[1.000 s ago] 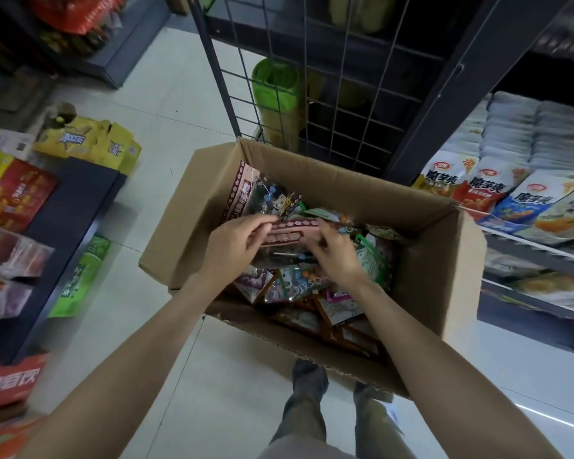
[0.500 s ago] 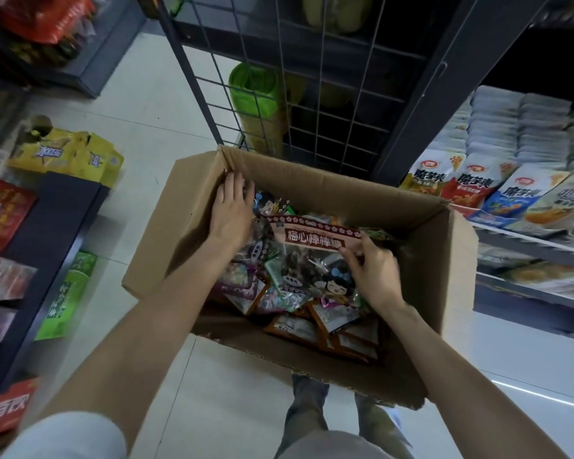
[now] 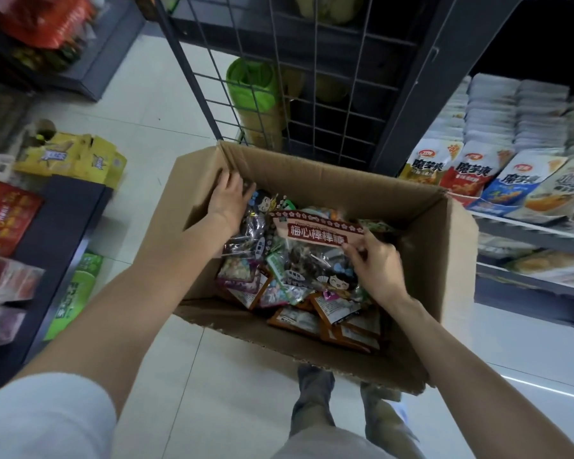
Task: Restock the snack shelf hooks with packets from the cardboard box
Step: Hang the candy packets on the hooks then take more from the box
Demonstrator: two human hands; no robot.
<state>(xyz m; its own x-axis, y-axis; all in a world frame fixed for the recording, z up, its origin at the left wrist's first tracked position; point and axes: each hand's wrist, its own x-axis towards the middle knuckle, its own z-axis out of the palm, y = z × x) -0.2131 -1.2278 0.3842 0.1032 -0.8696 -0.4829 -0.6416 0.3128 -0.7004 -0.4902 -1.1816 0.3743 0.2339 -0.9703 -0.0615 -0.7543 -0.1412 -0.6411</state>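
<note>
One clear packet (image 3: 315, 240) with a red header, pinched by right hand (image 3: 376, 263) fingers; left hand (image 3: 227, 202) fingers straight.

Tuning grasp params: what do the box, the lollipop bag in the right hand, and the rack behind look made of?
Box: brown corrugated cardboard, matte; ragged torn flap edge.
Lollipop bag: looks like clear glossy plastic film with a red printed header, which the right hand pinches; contents show through.
Rack: thin dark wire grid, probably coated metal.

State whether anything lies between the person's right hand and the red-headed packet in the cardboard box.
Nothing visible does. The right hand already pinches the red-headed packet at its header's right end, and the packet lies on top of the pile in the cardboard box.
</note>
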